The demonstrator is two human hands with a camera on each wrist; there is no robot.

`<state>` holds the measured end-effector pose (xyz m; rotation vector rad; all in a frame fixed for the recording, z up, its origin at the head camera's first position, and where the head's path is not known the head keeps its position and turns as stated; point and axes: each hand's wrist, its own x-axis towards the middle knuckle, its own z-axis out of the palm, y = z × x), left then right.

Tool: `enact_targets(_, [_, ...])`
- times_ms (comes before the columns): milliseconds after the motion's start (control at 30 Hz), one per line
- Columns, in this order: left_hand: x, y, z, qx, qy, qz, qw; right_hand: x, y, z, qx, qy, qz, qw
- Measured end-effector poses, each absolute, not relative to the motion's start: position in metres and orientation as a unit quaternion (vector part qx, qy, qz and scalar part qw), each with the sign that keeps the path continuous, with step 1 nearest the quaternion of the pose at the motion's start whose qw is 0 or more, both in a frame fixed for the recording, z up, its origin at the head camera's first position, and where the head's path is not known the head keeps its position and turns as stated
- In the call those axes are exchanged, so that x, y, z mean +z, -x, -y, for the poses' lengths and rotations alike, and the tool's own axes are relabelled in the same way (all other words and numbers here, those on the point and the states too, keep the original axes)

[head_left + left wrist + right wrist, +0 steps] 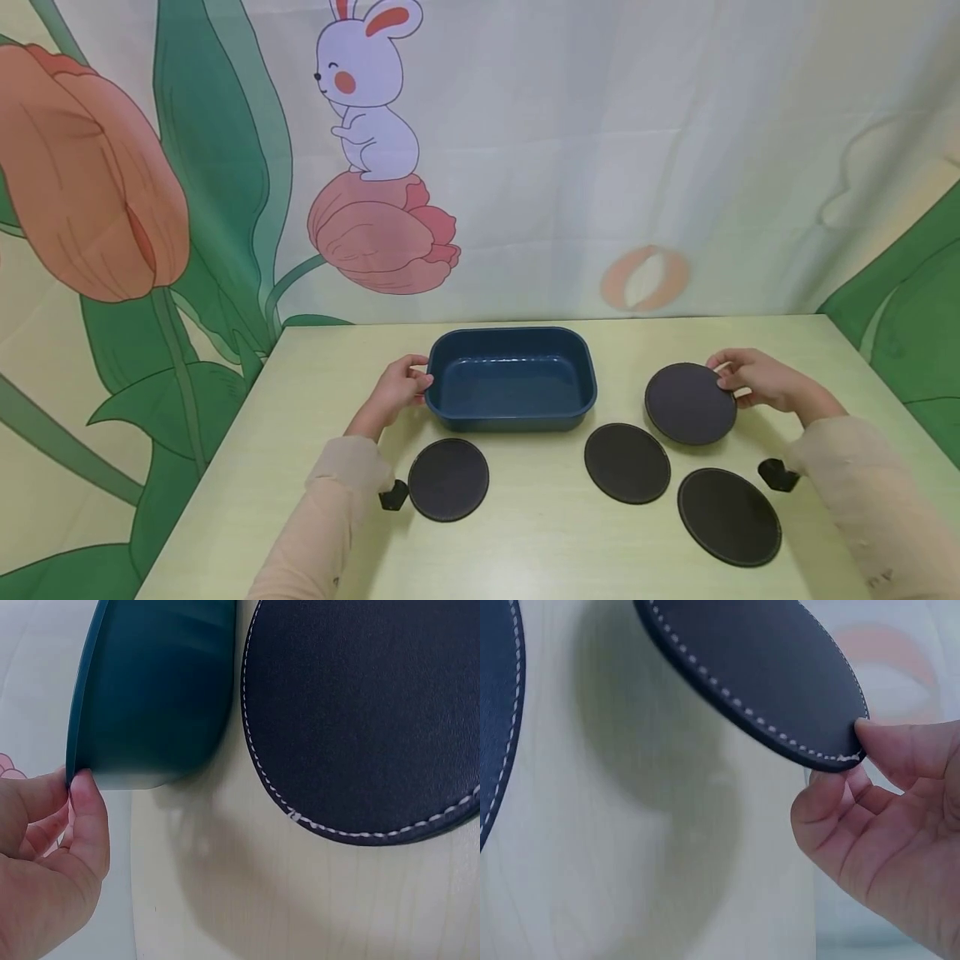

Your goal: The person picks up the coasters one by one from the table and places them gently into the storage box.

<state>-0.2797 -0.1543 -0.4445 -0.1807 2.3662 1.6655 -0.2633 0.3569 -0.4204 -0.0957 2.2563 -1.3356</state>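
Left grip (394,390) pinches tray (510,392), left rim; right grip (768,384) pinches raised disc (690,404), right edge.

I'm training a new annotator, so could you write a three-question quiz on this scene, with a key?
1. What does the left hand pinch?
2. True or false: the right hand holds a round mat clear of the table.
3. Fill in the number: ___ more round mats lie on the table.

Key:
1. The rim of the blue container.
2. True.
3. Three: one nearer the left hand, two nearer the right.
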Motion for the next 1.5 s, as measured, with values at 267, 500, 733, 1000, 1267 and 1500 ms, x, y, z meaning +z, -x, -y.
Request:
enact_targets(267, [-0.444,0.280,0.155,0.569,0.069,-0.811,0.121,-0.410,0.268,-0.342,-0.551,0.039,-0.799,0.239])
enact_targets(500, [-0.442,0.279,0.154,0.569,0.073,-0.810,0.121,-0.400,0.274,-0.321,-0.596,0.057,-0.766,0.234])
enact_targets(733, [-0.443,0.279,0.154,0.571,0.074,-0.809,0.122,-0.396,0.281,-0.298,-0.621,0.062,-0.745,0.234])
enact_targets(1000, [-0.444,0.279,0.155,0.579,0.068,-0.804,0.119,-0.391,0.286,-0.269,-0.622,0.065,-0.747,0.227])
enact_targets(1267, [-0.443,0.278,0.157,0.577,0.068,-0.804,0.123,-0.388,0.292,-0.243,-0.625,0.068,-0.745,0.223])
enact_targets(1500, [-0.444,0.279,0.157,0.578,0.068,-0.804,0.122,-0.390,0.298,-0.221,-0.633,0.062,-0.739,0.221])
